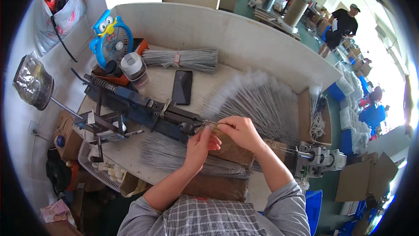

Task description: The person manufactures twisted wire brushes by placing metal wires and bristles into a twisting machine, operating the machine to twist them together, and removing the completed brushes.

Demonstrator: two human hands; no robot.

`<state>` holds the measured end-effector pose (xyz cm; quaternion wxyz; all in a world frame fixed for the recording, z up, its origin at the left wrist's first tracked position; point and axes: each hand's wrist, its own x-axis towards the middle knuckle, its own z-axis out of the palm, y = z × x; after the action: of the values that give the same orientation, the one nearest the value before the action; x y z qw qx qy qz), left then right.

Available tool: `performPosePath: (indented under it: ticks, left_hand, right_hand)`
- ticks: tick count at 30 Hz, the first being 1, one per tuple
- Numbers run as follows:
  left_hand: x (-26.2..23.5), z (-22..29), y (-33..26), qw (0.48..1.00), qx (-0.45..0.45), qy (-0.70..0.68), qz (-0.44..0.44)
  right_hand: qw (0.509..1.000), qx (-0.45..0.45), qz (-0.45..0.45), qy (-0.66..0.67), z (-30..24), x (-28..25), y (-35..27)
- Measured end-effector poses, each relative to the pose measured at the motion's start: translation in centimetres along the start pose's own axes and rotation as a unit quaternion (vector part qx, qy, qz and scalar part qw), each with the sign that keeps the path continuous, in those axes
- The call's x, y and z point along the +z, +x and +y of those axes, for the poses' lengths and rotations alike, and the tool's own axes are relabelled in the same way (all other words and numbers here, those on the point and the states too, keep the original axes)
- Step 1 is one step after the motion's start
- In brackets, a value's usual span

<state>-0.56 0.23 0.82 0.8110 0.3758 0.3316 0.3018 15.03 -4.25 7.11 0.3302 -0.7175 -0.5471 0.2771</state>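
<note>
Both hands mid-bench, right at blue press (144,107) nose. Right hand (239,132) grip pinched on thin wire (211,123), long axis pointing left into press. Left hand (198,145) just beside, below, fingers curled, nearer me. Grey wire fan (257,98) behind.

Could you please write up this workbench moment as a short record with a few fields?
Setting: white workbench in a workshop
Left hand: left hand pinching thin grey wires at the blue metal jig
Right hand: right hand gripping the fanned wire bundle
Near hands: loose grey wires on the bench
Farther back: tied wire bundle, black phone, blue owl fan
Background: a person standing in the aisle
</note>
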Motion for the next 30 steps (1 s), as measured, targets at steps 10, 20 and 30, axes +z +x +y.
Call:
performPosePath:
  ticks: [10,20,30]
  left_hand:
    - [0.3,-1.7,0.6,0.96,0.011,-0.272,0.062]
    - [1.9,-1.1,0.1,0.976,0.052,-0.208,0.045]
    - [2.2,-0.9,-0.1,0.972,0.055,-0.219,0.058]
  right_hand:
    - [0.939,-0.181,0.201,-0.214,-1.7,4.2,-1.0]
    - [0.909,-0.247,0.24,-0.236,0.0,2.7,-2.1]
    - [0.919,-0.237,0.235,-0.21,-0.6,2.0,-4.7]
